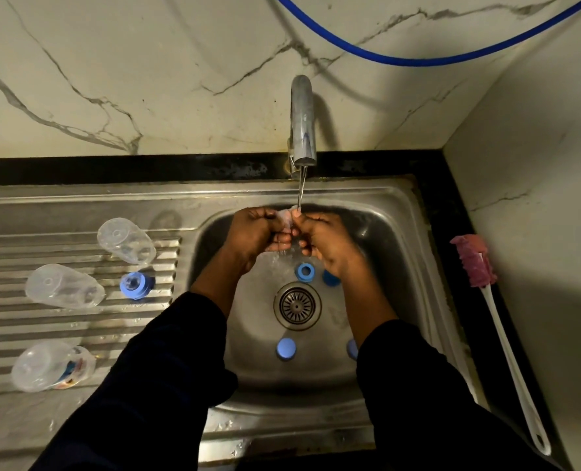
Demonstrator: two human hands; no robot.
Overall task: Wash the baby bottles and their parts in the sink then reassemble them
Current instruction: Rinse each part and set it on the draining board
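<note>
My left hand (pixel 253 232) and my right hand (pixel 326 241) meet over the sink basin (pixel 384 253), both pinching a small clear teat (pixel 286 217) under the thin stream from the tap (pixel 302 130). Below them, a blue screw ring (pixel 305 271) and another blue part (pixel 329 278) lie near the drain (pixel 297 305). Two blue caps (pixel 286 349) (pixel 352 348) sit lower in the basin. Three clear bottles lie upside down on the ribbed drainboard: one at the back (pixel 125 241), one in the middle (pixel 62 287), one printed (pixel 52 365). A blue ring with teat (pixel 135 284) stands beside them.
A bottle brush (pixel 501 331) with a pink sponge head and a long white handle lies on the black counter edge to the right of the sink. A blue hose (pixel 418 59) hangs across the marble wall behind the tap.
</note>
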